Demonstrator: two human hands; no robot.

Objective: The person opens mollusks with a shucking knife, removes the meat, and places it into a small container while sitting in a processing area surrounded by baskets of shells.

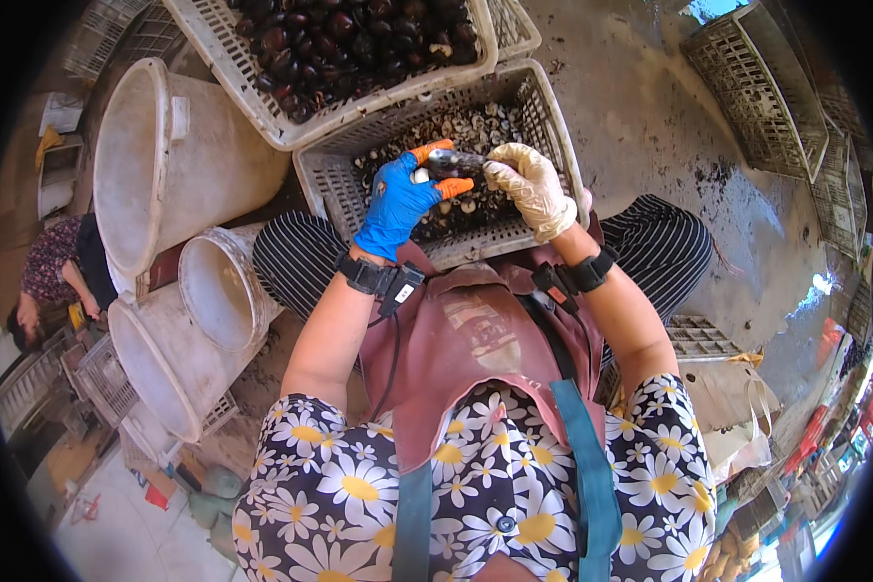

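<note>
**Both gloved hands on one dark piece above the near crate**

From my end of the link, I look down on a wet, dirt-smeared floor [616,116]. On my left, a big pale tub [225,145] lies tipped with its mouth open, and two smaller tubs [155,364] sit just below it. Beyond them a co-worker [53,267] bends over. Stacked crates [755,92] lean at the upper right.

Ahead, the far crate [231,73] is heaped with glossy dark bulbs [349,48]. Its edge overlaps the near crate [326,189], which stands between striped knees and holds a scatter of small pale and dark bits [475,126]. A reddish apron [456,320] covers the lap, over a daisy-print shirt [364,485].

My left hand [395,204], in a blue glove with orange fingertips [453,187], holds the dark piece [459,160] between thumb and forefinger. My right hand [532,189], in a cream glove, has its fingers curled narrow, pinching the piece's right end; at this size I can't tell whether a small tool is tucked there too. The piece is above the bits, touching both gloves. Black bands [364,274] circle both wrists.
</note>
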